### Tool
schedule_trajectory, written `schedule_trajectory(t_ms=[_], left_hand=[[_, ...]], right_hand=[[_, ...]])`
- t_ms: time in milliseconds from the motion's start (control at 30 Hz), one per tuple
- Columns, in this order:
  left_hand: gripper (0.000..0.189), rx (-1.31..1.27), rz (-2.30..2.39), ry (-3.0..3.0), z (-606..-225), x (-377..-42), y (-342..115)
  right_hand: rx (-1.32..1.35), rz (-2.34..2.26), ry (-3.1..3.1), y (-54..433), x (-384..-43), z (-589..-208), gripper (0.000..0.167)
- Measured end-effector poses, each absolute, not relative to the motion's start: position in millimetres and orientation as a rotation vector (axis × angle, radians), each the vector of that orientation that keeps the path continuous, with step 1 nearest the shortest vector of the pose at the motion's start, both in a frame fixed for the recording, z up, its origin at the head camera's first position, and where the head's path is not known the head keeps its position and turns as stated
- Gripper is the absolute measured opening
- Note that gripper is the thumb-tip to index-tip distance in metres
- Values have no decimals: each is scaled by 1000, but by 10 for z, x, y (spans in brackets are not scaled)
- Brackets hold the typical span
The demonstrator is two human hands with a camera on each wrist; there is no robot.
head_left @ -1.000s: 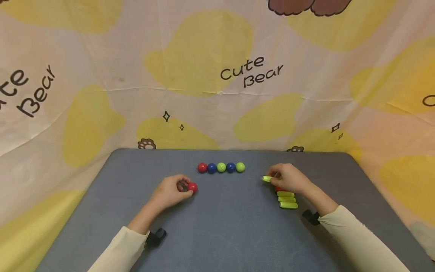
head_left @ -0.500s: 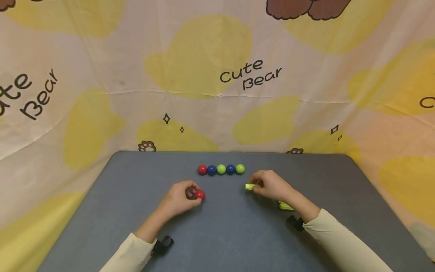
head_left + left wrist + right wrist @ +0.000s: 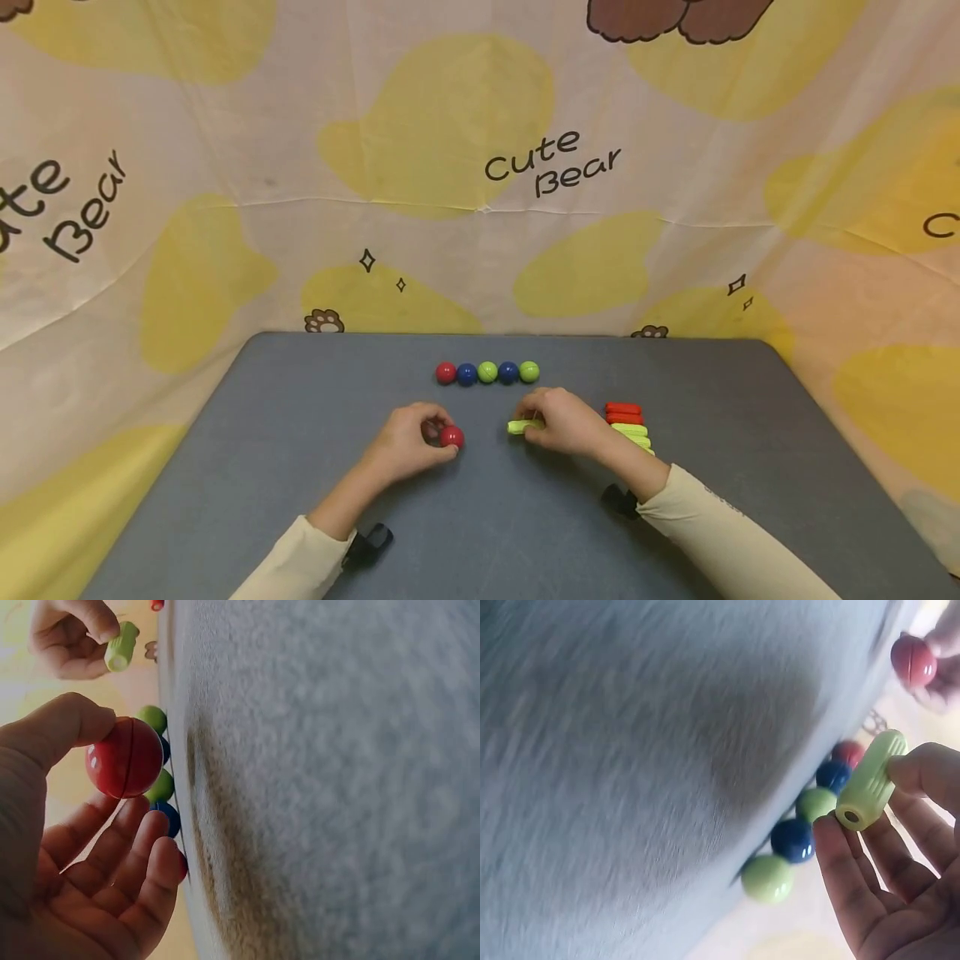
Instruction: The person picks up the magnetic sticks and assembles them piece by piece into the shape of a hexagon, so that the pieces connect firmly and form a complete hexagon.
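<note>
In the head view my left hand pinches a glossy red ball between thumb and fingers, above the grey table. A seam line runs around this ball in the left wrist view. Facing it from the right, my right hand pinches a light green ribbed tube. The tube shows a round hole in its near end in the right wrist view. Ball and tube are held apart, with a short gap between them, and the tube points left toward the ball.
Behind the hands, a row of balls lies on the table: red, blue, green, blue, green. Red tubes and green tubes lie stacked side by side near my right forearm. A patterned cloth hangs behind.
My right hand has carried the green tube leftward and nearer, away from the other tubes. My left hand has moved the red ball a little right and nearer.
</note>
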State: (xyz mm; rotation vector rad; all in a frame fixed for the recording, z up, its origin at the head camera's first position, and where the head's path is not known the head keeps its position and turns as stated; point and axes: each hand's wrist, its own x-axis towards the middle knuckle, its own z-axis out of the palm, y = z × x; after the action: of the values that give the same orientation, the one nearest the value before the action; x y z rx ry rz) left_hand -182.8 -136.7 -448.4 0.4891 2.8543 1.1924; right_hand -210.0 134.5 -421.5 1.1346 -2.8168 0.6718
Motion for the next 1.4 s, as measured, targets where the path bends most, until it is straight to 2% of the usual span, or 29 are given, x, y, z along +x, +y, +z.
schedule_trajectory(t_ms=[733, 1400], left_hand=[[28, 521, 1167, 2798, -4533, -1798, -1289], [28, 400, 1112, 2842, -4517, -1766, -1256]], right_hand=[[1207, 777, -2875, 1024, -2084, -4335, 13], [1261, 776, -2863, 917, -2144, -4332, 13]])
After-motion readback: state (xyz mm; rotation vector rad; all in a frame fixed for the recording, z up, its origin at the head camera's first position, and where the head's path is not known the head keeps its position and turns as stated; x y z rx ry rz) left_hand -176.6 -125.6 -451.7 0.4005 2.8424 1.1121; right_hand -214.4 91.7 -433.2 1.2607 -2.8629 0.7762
